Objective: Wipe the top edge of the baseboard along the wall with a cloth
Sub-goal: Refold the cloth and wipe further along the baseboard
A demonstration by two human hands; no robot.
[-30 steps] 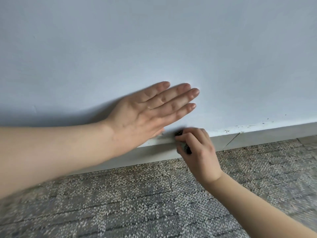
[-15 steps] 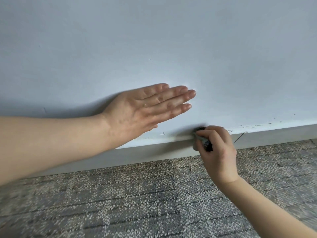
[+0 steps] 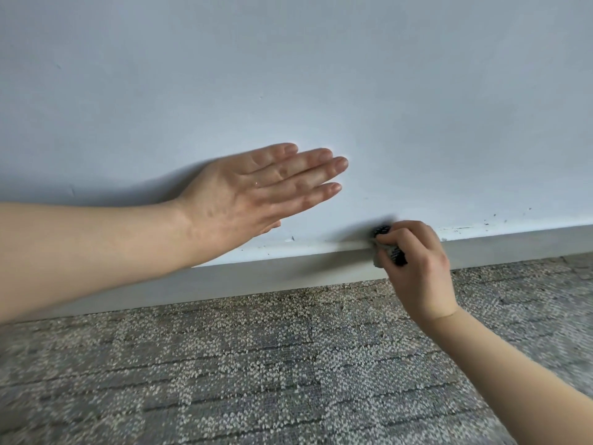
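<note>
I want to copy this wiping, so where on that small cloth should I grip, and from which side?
Grip the cloth by its bunched middle from the carpet side, as the right hand does. It is wadded on the baseboard edge against the wall, so only its front and top look reachable.

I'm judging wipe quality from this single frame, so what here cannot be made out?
Head view only.
cloth: mostly buried in the right hand and blurred; size and pattern unclear.
baseboard top edge: covered by the cloth at the contact, by the left forearm further left.
left hand: its back hides whether the palm touches the wall.
dark specks: too small to identify.
</note>
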